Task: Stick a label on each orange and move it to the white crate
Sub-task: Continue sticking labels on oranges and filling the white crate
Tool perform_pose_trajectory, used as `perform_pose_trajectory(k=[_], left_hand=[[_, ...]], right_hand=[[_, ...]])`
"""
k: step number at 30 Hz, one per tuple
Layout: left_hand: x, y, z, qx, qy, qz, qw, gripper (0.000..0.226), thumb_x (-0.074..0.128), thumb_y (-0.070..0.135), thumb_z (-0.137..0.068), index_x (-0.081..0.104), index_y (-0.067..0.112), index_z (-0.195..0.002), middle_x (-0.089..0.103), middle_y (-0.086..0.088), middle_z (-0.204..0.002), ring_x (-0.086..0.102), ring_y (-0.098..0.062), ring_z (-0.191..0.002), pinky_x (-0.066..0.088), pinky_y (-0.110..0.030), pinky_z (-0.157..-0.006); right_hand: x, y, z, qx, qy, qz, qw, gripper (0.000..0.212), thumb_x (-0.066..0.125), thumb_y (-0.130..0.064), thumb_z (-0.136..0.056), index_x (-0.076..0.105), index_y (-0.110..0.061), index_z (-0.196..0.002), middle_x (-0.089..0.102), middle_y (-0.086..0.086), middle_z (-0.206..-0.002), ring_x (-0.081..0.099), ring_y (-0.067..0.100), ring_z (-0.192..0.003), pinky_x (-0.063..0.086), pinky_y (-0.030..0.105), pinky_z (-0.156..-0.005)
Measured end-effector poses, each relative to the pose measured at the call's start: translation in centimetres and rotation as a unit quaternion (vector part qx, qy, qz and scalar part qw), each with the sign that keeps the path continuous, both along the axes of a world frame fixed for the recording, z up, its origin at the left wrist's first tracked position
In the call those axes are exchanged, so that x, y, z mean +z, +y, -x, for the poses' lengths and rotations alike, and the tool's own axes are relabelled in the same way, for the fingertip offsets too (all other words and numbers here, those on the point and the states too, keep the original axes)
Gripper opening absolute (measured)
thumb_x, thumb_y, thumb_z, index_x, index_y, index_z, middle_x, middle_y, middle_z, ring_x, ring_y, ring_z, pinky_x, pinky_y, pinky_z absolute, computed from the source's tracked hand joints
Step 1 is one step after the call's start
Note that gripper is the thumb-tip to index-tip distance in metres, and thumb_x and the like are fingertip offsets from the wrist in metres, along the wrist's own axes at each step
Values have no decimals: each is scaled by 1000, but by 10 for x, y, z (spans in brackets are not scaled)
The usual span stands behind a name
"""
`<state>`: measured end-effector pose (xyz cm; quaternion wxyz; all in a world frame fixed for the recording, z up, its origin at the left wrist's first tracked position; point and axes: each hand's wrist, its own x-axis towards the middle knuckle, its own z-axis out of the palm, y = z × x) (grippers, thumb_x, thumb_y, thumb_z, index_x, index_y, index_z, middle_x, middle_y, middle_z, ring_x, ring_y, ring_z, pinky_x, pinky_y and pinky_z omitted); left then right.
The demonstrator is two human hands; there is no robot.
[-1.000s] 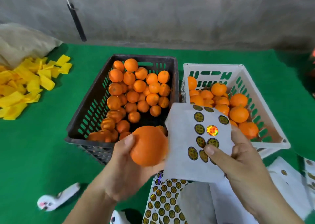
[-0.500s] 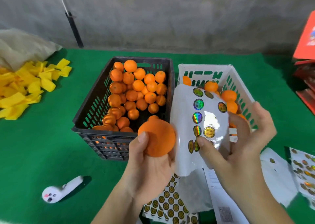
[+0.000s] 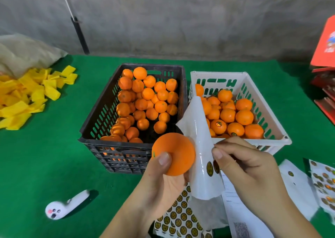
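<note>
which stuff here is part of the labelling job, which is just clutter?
Job:
- orange held in left hand
- label sheet pinched by right hand
- black crate of oranges
- white crate

Lying about:
- yellow wrappers
- white handheld device
- red boxes
- sack

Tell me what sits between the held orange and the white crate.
The curled label sheet, pinched by the right hand, stands directly between the orange in the left hand and the white crate. Nothing else visible blocks that path.
</note>
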<state>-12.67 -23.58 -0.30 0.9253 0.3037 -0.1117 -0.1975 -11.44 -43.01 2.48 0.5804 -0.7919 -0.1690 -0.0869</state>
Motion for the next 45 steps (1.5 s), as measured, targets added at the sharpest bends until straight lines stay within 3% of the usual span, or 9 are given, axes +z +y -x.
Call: perform_pose_trajectory(k=[8,13,18,27,31,35,37,39,45], left_hand=[[-3,-1,1,-46,-10,31,998,65,60,40,-103,43,2,-153,54,-20,-150,52,-33,-140,39,-45,-118],[-9,-5,4,-38,-22,21,999,58,67,34,-100,51,12,-150,56,-14,-149,53,-29,-139,43,-39,-114],[-12,-5,10,-30,13,21,999,63,80,41,-89,60,18,-145,62,-10,-144,58,-27,-135,48,-36,-108],[-7,-9,17,-21,5,-1,1000,83,87,41,-82,51,8,-149,64,-13,-140,61,-29,-131,51,-37,-105],[-6,-12,17,57,34,-55,996,116,99,46,-63,35,8,-152,61,-20,-143,59,-37,-133,53,-41,-103],[-8,-21,17,103,6,-130,986,86,101,52,-53,60,41,-128,67,-10,-132,61,-37,-126,43,-63,-112],[-6,-28,17,92,-1,-124,988,63,98,46,-64,61,44,-115,68,-5,-119,63,-30,-114,51,-53,-107],[-1,-33,19,70,-12,-107,992,51,89,33,-82,54,37,-119,63,-6,-119,62,-24,-114,53,-40,-99],[-12,-25,20,53,5,-79,995,62,84,35,-86,49,27,-137,54,-22,-141,51,-37,-139,44,-54,-114]], right_hand=[[1,-14,5,37,12,20,999,12,78,-36,-94,79,-28,-84,69,1,-81,64,18,-73,49,21,-69],[-1,-21,6,39,26,29,998,27,59,-14,-97,79,-26,-83,66,2,-77,60,19,-71,47,27,-65],[1,-30,11,82,41,-8,996,41,74,-52,-91,79,-12,-88,62,11,-75,57,28,-69,46,28,-61],[1,-39,15,37,79,2,996,27,65,-10,-99,72,-8,-73,63,0,-64,55,7,-60,44,16,-58],[11,-37,13,-164,22,-2,986,35,61,-5,-99,75,-24,-73,67,3,-64,57,3,-57,47,12,-56],[33,-22,19,-190,-152,-13,970,14,63,-31,-102,77,-29,-103,76,-11,-95,71,9,-90,54,18,-82],[33,-5,22,-114,-239,86,960,16,64,-23,-101,77,-20,-110,72,-5,-108,68,8,-104,50,18,-89],[26,7,24,-45,-232,126,963,22,65,-24,-99,78,-16,-115,66,2,-111,65,15,-106,51,26,-86],[12,-1,23,35,-199,280,938,59,66,-37,-93,54,-28,-150,50,0,-133,56,19,-112,50,34,-90]])
